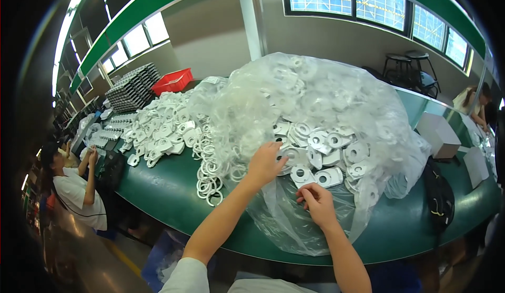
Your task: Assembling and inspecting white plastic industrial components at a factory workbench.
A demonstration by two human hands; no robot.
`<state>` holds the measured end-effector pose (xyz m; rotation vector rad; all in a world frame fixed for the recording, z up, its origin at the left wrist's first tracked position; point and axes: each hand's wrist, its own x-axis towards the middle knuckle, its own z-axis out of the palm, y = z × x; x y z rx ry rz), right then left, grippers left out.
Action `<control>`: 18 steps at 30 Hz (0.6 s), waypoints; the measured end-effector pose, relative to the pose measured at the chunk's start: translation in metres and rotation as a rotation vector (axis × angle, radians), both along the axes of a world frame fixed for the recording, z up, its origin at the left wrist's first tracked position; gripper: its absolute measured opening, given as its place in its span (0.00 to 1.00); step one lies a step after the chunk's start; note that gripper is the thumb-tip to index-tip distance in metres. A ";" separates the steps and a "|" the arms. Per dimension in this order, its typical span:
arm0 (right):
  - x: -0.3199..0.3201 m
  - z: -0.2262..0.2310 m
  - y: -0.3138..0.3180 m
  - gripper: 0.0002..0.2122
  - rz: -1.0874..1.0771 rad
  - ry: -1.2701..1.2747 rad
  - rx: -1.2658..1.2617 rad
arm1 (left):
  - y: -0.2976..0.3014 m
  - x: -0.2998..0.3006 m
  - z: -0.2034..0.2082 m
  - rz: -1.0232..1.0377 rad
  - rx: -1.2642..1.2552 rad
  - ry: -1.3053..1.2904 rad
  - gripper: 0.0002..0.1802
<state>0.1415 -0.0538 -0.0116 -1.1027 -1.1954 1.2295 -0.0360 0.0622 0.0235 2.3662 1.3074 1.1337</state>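
The large clear plastic bag (247, 93) lies on the green table (158, 198), its mouth open toward the wearer; flat white parts (332, 159) with round holes sit heaped in that opening, some near its lower edge. The left hand (264, 165) reaches over the left side of the opening, thumb and fingers apart, close to the parts; contact cannot be confirmed. The right hand (320, 204) is held just below the nearest parts, above the film, fingers curled and thumb near them; whether it grips anything cannot be told. White rings (209, 165) lie left of the bag; beyond them spreads a second pile of white pieces (163, 130), with a red bin (173, 81) and stacked grey trays (133, 89) behind; a white box (438, 134) and a black bag (438, 195) stand to the right; a co-worker (79, 194) is at the far left.
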 end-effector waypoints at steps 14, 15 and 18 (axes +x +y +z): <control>0.004 -0.008 0.014 0.21 -0.145 0.300 0.179 | -0.039 0.057 0.113 -0.381 -0.366 0.281 0.16; 0.012 -0.019 0.018 0.20 0.083 0.386 0.058 | -0.046 0.082 0.107 -0.383 -0.054 0.275 0.16; 0.001 -0.024 0.016 0.12 -0.112 0.280 0.154 | -0.061 0.153 0.083 -0.519 0.273 0.154 0.15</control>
